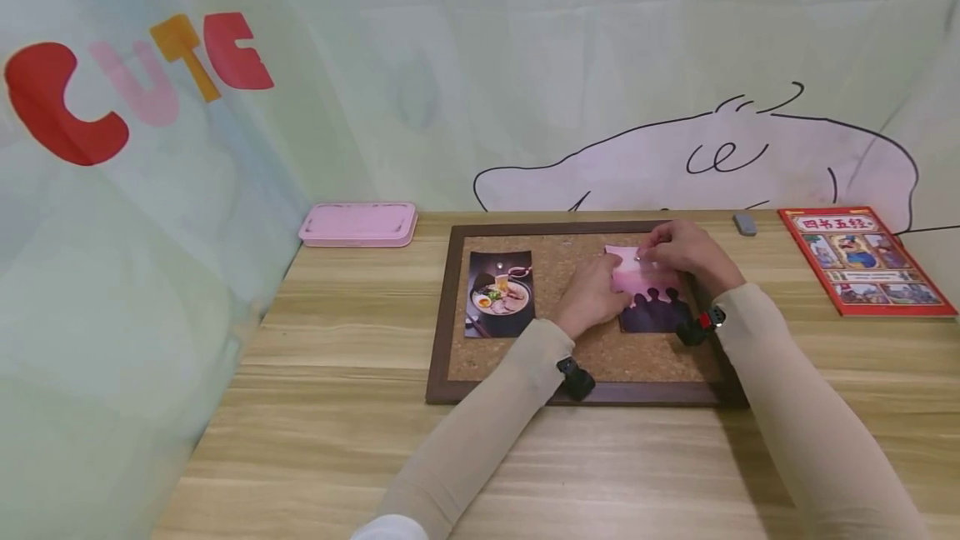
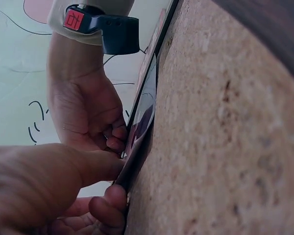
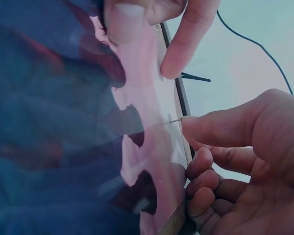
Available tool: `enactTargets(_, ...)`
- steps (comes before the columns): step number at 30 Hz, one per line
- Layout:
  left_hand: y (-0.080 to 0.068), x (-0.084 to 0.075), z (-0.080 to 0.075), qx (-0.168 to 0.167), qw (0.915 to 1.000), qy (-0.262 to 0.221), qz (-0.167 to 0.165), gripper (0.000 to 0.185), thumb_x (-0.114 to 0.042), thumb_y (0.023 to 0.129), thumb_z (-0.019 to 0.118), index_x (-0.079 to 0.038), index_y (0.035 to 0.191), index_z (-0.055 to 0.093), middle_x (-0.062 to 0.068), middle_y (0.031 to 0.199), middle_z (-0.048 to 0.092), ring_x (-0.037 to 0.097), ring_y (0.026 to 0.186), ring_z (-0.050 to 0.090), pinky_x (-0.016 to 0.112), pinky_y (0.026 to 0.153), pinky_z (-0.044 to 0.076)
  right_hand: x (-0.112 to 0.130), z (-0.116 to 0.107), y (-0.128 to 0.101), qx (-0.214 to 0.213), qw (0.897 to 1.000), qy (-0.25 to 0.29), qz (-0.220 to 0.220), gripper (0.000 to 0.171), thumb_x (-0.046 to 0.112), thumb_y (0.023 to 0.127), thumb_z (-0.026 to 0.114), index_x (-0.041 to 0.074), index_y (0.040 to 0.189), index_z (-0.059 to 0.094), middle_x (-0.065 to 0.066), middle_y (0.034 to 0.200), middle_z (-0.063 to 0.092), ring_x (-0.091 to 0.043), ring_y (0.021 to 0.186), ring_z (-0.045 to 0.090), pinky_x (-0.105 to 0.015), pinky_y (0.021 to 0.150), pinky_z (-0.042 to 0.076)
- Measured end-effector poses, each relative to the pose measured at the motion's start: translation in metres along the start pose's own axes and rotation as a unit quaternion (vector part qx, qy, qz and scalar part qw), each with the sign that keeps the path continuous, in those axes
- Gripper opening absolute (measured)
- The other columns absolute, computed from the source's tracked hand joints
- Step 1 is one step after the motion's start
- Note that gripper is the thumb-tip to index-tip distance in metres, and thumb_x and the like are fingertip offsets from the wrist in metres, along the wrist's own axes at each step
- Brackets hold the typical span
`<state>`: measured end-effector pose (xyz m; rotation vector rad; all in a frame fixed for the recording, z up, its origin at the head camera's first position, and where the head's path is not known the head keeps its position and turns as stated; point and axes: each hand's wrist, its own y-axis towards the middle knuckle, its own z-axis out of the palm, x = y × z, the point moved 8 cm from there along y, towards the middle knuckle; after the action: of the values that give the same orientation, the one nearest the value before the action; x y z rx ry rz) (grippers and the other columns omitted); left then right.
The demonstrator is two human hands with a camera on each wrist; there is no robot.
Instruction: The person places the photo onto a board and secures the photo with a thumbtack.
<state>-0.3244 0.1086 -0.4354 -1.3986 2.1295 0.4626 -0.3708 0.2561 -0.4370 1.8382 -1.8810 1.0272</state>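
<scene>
A pink and dark photo of silhouetted figures [image 1: 652, 317] lies over the right half of a framed corkboard [image 1: 480, 363]. My left hand [image 1: 591, 294] pinches its left edge, the thumb [image 3: 126, 23] on the printed face. Near the photo's top edge, my right hand [image 1: 686, 250] pinches a pin by its head, which the fingertips hide. The pin's thin metal shaft [image 3: 171, 122] points at the pale upper strip of the photo. In the left wrist view the photo [image 2: 146, 105] bows up from the cork. A ramen photo [image 1: 501, 297] with a small pin near its top sits on the board's left side.
A pink case [image 1: 358, 224] lies at the back left of the wooden table [image 1: 315, 407]. Behind the board to the right is a small grey block [image 1: 745, 224]. A red illustrated book [image 1: 866, 263] lies at the far right. Printed cloth [image 1: 420, 90] hangs behind the table.
</scene>
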Motion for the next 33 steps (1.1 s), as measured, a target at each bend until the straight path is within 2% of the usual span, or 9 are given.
enactTargets(12,-0.0011,0.0020,0.0010,0.008,0.9997,0.000,-0.022,0.056,-0.022,0.092,0.073,-0.005,0.142,0.053,0.010,0.141,0.059,0.020,0.129,0.056,0.031,0.108,0.043,0.0012,-0.0007,0.0043,-0.001,1.000,-0.011,0.008,0.025,0.022,0.094,0.067,0.000,0.107,0.065,-0.017,0.104,0.058,-0.029,0.092,0.050,-0.035,0.072,0.042)
enactTargets(20,0.0001,0.0011,0.0011,0.001,0.9999,0.003,-0.011,0.056,-0.022,0.090,0.074,-0.004,0.140,0.056,0.010,0.136,0.063,0.021,0.126,0.057,0.030,0.106,0.044,0.0082,-0.0020,0.0055,0.001,1.000,-0.024,-0.010,0.020,0.016,0.091,0.071,-0.001,0.101,0.068,-0.018,0.105,0.061,-0.029,0.090,0.050,-0.035,0.073,0.041)
enactTargets(26,0.0014,0.0008,0.0014,0.000,0.9999,0.014,-0.006,0.055,-0.023,0.090,0.074,-0.005,0.139,0.056,0.010,0.134,0.063,0.022,0.126,0.057,0.030,0.106,0.044,0.0066,-0.0019,0.0073,-0.002,1.000,-0.025,0.002,0.018,0.014,0.091,0.071,0.000,0.102,0.069,-0.018,0.108,0.059,-0.029,0.092,0.049,-0.036,0.075,0.041)
enactTargets(33,0.0019,0.0000,0.0006,0.001,0.9998,0.017,-0.007,0.055,-0.024,0.090,0.075,-0.005,0.139,0.057,0.010,0.135,0.063,0.022,0.126,0.057,0.031,0.106,0.045,0.0048,-0.0008,0.0053,-0.002,1.000,-0.025,-0.009,0.020,0.017,0.093,0.069,0.001,0.106,0.068,-0.019,0.105,0.061,-0.029,0.090,0.051,-0.035,0.072,0.042)
